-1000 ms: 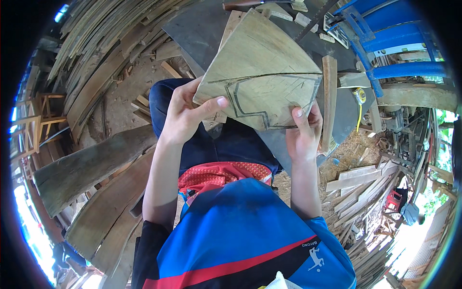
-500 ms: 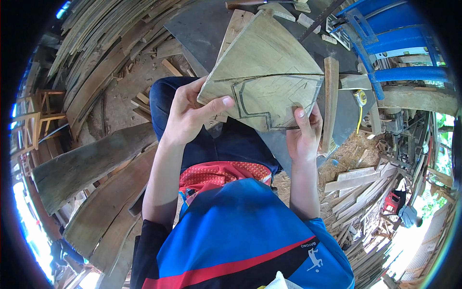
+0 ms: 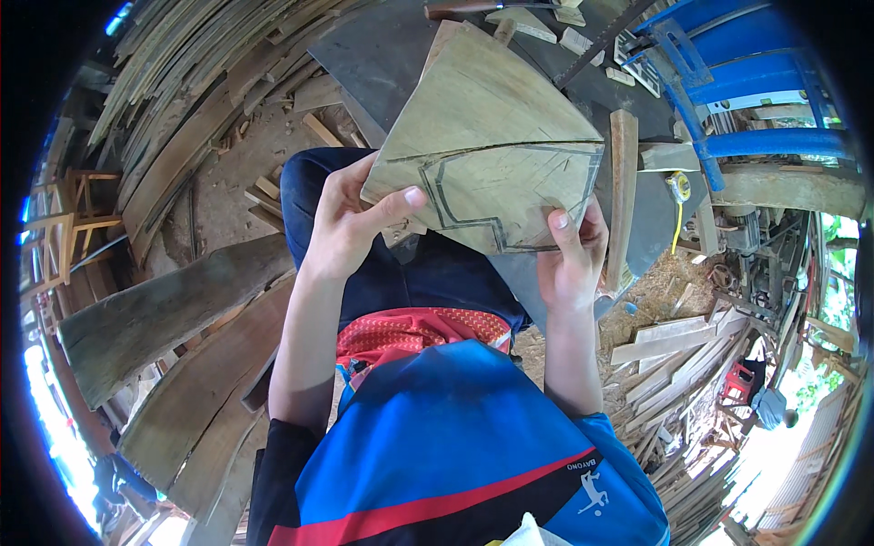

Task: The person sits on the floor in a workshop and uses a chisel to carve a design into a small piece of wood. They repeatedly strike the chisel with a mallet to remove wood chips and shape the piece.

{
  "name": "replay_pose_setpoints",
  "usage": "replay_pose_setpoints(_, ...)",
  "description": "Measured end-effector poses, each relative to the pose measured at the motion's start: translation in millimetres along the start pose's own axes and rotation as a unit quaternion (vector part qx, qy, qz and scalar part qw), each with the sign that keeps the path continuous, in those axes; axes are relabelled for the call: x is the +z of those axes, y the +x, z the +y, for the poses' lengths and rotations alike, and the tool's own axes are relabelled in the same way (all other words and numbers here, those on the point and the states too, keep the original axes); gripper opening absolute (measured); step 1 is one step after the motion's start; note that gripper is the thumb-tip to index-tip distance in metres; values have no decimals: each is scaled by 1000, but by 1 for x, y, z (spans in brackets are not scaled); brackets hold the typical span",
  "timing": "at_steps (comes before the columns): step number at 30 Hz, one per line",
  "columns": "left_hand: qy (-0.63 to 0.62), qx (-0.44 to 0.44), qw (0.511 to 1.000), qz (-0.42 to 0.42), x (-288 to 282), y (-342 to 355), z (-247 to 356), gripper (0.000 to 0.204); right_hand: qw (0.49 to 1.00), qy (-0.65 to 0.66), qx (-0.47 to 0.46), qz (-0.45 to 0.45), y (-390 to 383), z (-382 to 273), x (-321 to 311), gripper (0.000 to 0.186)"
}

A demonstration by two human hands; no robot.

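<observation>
Left hand pinches board at left corner, right hand pinches lower-right edge; slim visible gap rightward to wooden strip.

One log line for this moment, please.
left grip: holds wooden board, left edge; right grip: holds board, lower right; board: dark outline drawn; yellow tape measure: right of board

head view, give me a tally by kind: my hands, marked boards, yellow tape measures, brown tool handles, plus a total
Hands: 2 (left hand, right hand)
Marked board: 1
Yellow tape measure: 1
Brown tool handle: 1
Total: 5
</observation>
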State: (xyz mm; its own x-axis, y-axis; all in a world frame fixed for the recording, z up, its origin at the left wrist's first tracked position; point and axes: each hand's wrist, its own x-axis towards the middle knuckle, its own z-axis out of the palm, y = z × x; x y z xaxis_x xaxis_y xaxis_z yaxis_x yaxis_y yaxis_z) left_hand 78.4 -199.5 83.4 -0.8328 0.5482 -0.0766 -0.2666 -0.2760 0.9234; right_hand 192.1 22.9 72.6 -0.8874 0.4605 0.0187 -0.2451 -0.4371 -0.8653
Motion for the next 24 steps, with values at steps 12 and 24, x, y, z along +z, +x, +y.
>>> replay_pose_setpoints(12,-4,8,1000,10,-4,-5,5,43,1000,24,0,4,-3,2,9,32)
replay_pose_setpoints(24,8,27,999,16,-1,-7,11,42,999,37,13,9,-9,2,13,29)
